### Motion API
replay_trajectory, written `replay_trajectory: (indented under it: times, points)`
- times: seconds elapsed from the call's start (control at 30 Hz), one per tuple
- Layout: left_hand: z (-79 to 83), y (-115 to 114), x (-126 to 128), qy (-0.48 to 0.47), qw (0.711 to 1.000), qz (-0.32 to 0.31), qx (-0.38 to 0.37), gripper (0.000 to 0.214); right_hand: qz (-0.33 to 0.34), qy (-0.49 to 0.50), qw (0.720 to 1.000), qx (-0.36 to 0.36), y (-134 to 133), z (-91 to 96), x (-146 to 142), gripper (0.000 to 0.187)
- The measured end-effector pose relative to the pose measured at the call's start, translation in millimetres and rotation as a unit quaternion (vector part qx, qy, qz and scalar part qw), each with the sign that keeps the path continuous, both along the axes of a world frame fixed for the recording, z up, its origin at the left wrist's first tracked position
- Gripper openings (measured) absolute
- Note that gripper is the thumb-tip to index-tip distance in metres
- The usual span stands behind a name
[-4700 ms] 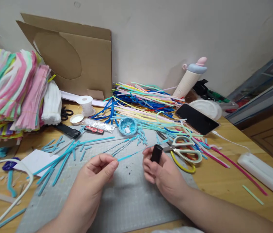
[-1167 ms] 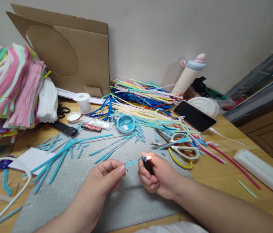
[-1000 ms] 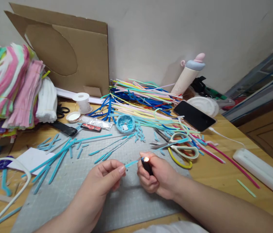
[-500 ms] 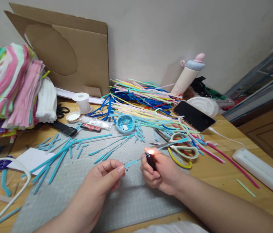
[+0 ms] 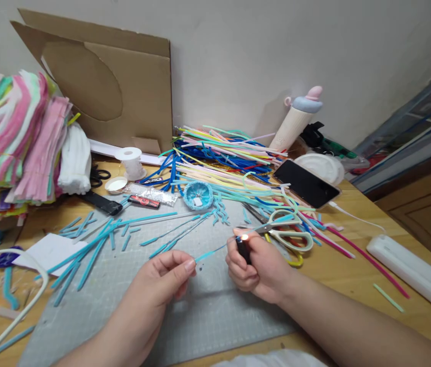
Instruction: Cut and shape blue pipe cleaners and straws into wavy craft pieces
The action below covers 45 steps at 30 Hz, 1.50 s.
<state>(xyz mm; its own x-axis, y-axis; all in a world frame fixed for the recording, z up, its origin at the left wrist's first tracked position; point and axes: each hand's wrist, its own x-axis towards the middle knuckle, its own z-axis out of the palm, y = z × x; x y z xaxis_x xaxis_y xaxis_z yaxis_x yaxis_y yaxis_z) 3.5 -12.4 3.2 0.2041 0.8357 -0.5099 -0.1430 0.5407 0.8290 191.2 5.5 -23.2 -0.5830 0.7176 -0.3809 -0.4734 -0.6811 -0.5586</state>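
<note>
Between thumb and forefinger, my left hand (image 5: 169, 280) pinches one end of a light-blue pipe cleaner (image 5: 205, 255). A thin dark stretch of it runs right toward the flame. My right hand (image 5: 257, 267) is closed round a black lighter (image 5: 243, 251), which is lit at its top. Just behind that hand lie white-handled scissors (image 5: 292, 237). Both hands are over a grey cutting mat (image 5: 223, 316). On the mat's far side sits a small blue fuzzy bowl-shaped piece (image 5: 197, 195), beside curly blue strands (image 5: 221, 210).
Cut blue pipe cleaners (image 5: 95, 255) are strewn on the left. Bundled pipe cleaners (image 5: 31, 137) and a cardboard box (image 5: 138, 92) stand behind. A colourful pile (image 5: 226, 153), a phone (image 5: 306, 182), a bottle (image 5: 294, 122) and a white power strip (image 5: 414, 272) lie farther right.
My right hand has shifted slightly right and away from my left with the lit lighter. My left hand has stayed nearly in place, still pinching the pipe cleaner.
</note>
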Motion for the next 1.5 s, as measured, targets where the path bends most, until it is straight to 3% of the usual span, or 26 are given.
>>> replay_trajectory:
  times: [1.5]
  points:
    - [0.8,1.5,-3.1,-0.01,1.0,0.011,0.01,0.024,-0.051,0.052,0.996,0.046,9.0,7.5,16.6,0.049]
